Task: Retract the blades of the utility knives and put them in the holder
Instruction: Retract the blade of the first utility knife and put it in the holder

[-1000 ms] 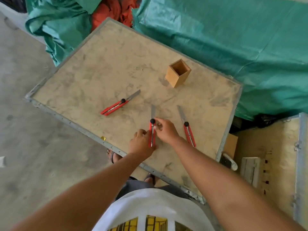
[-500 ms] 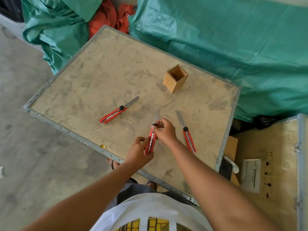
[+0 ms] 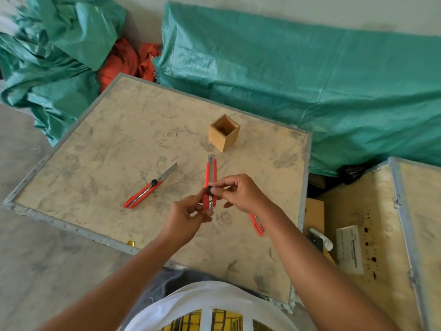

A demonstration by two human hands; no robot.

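- Holding 1 red utility knife point(image 3: 211, 180) above the plywood board point(image 3: 114, 149), the left hand point(image 3: 188, 216) pinches the butt end between thumb and fingers, while the right hand point(image 3: 241, 192) pinches the black slider knob point(image 3: 209, 190) partway along the body.
- Its long axis runs almost straight away from the person; the nose shows only a short stub of metal, so the blade looks nearly or fully drawn in.
- The wooden holder point(image 3: 223, 133) stands upright and open-topped just beyond that nose, nearly in line with the axis. My judgement: the knife needs only to travel forward and tip upright, and either hand is about equally near.
- 2 knives remain on the board: 1 point(image 3: 149, 187) lies to the left with its blade out, pointing up and right; the other point(image 3: 257, 224) is mostly hidden under the right wrist, blade state unclear.
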